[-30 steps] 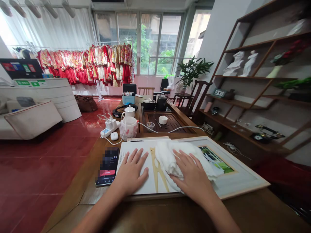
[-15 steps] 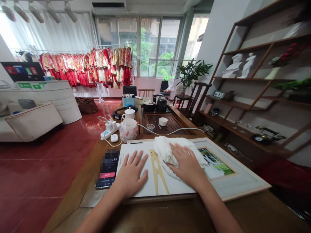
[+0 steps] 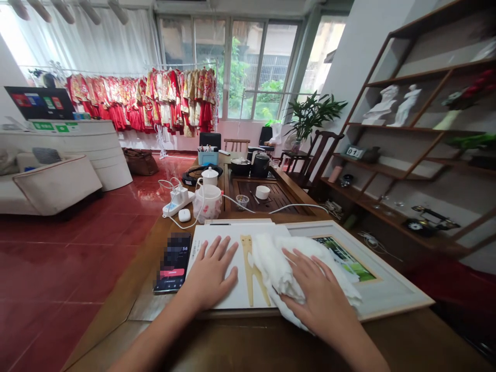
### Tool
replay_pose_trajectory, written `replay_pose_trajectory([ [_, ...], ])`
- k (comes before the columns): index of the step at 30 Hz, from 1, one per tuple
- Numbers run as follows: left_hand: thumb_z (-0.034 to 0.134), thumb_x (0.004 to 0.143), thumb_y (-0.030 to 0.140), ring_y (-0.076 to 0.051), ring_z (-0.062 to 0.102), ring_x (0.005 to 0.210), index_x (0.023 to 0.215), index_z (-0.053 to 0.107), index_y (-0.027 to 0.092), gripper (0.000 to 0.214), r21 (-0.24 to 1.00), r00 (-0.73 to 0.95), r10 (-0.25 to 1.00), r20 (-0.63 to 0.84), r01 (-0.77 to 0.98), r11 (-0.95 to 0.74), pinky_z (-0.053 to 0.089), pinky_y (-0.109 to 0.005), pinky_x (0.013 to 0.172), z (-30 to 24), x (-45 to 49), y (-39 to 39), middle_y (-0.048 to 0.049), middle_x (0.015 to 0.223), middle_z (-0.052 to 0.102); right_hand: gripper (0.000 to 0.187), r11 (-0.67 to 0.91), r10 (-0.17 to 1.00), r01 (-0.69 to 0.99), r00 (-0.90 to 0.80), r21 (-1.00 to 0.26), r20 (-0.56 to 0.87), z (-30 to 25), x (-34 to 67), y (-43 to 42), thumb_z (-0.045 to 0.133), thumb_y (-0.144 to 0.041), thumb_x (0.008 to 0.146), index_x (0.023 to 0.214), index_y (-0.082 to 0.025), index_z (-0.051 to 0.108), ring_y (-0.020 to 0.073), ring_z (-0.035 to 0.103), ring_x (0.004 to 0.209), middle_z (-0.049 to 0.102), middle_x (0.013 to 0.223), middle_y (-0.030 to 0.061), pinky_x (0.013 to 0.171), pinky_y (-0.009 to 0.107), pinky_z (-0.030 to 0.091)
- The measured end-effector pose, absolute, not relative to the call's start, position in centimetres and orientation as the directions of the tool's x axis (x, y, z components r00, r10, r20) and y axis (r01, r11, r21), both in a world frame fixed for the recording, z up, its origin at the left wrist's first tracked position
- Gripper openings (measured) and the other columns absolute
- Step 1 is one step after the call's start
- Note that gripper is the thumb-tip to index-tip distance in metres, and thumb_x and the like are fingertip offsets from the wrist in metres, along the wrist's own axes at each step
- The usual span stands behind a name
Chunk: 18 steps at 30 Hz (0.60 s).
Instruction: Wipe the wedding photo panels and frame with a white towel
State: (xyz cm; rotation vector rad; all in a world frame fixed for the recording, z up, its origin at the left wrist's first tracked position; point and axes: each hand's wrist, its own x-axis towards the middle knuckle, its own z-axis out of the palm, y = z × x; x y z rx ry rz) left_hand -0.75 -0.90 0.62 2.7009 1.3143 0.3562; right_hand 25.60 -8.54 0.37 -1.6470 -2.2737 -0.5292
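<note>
White cloth, fluffy and rumpled, lies under the loosely spread right hand, partly over a flat, yellowish forked piece; the left hand lies splayed on smooth white board.

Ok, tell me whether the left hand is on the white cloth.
No, the left hand rests on the white board; the right hand is on the cloth.

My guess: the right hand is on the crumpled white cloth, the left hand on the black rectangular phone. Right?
Not quite: the head view shows the left hand on the flat white panel, not the phone. The right hand is on the cloth.
</note>
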Motion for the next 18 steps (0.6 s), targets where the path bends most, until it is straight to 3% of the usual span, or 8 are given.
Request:
replay_pose_trajectory([
  [9, 0.028, 0.097, 0.046, -0.026, 0.010, 0.143, 0.149, 0.021, 0.031, 0.055, 0.199, 0.601, 0.784, 0.155, 0.758, -0.621, 0.013, -0.054, 0.115, 0.6, -0.8, -0.8, -0.0008, 0.156, 0.016, 0.050, 0.220, 0.860, 0.970, -0.242, 0.102, 0.449, 1.4, 25.1, -3.2, 0.052, -0.044, 0.084, 0.125, -0.016, 0.053, 0.0291, 0.043, 0.128, 0.051, 0.137, 0.0118, 0.105, 0.049, 0.029],
  [18, 0.030, 0.096, 0.046, -0.026, 0.011, 0.143, 0.148, 0.022, 0.030, 0.055, 0.202, 0.591, 0.790, 0.165, 0.763, -0.614, 0.013, -0.054, 0.115, 0.4, -0.7, -0.9, -0.0014, 0.156, 0.017, 0.052, 0.282, 0.840, 0.947, -0.322, 0.156, 0.437, 0.6, 25.4, -9.1, 0.052, -0.040, 0.082, 0.130, -0.021, 0.047, 0.0276, 0.039, 0.131, 0.044, 0.143, 0.0066, 0.106, 0.048, 0.026],
])
